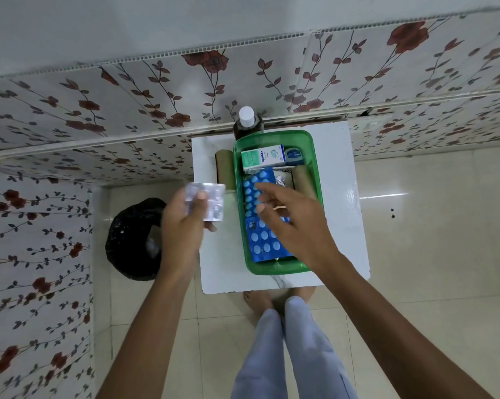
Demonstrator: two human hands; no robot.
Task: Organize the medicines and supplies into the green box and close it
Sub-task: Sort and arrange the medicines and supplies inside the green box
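Observation:
The open green box (pixel 315 165) rests on a small white table (pixel 341 180). Inside lie blue blister packs (pixel 259 237), a green and white Optibex carton (pixel 261 159), a brown roll (pixel 305 180) and a small blue item (pixel 294 155). My left hand (pixel 182 223) hovers left of the box, gripping a silver blister strip (pixel 210 203). Over the blue packs my right hand (pixel 292 223) has its fingers spread; I cannot tell if it touches them. A brown bottle with a white cap (pixel 246 119) stands behind the box. Another brown roll (pixel 225 169) lies just left of it.
A black bag (pixel 133 240) sits on the tiled floor left of the table. Floral-tiled walls rise behind and to the left. My legs and feet (pixel 286 341) are just in front of the table. No lid is in view.

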